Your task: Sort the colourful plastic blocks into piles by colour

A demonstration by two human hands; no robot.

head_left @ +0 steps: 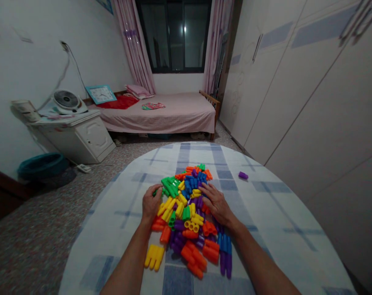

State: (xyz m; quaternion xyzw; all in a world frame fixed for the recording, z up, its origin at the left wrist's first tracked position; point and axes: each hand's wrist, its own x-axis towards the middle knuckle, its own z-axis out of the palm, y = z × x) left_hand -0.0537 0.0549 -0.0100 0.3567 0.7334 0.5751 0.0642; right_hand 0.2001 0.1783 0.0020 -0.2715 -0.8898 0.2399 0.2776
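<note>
A heap of plastic bullet-shaped building blocks in several colours lies on the table. My left hand (151, 203) is at the heap's left side, its fingers curled around a green block (155, 192) that shows only in part. Beside it are joined green blocks (171, 186) and yellow blocks (167, 209). On the right side, my right hand (217, 203) rests with fingers stretched over the heap, touching it near blue blocks (193, 183) and purple blocks (197, 202). Nearer to me lie orange blocks (194, 256), a yellow block (154, 257) and a blue-and-purple joined piece (225, 252).
One purple block (243, 175) lies apart on the right of the round table with its checked cloth (133, 233). Beyond stand a bed (182, 110), a white cabinet (90, 137) with a fan (67, 101), a teal bin (43, 164) and a tall wardrobe (296, 94).
</note>
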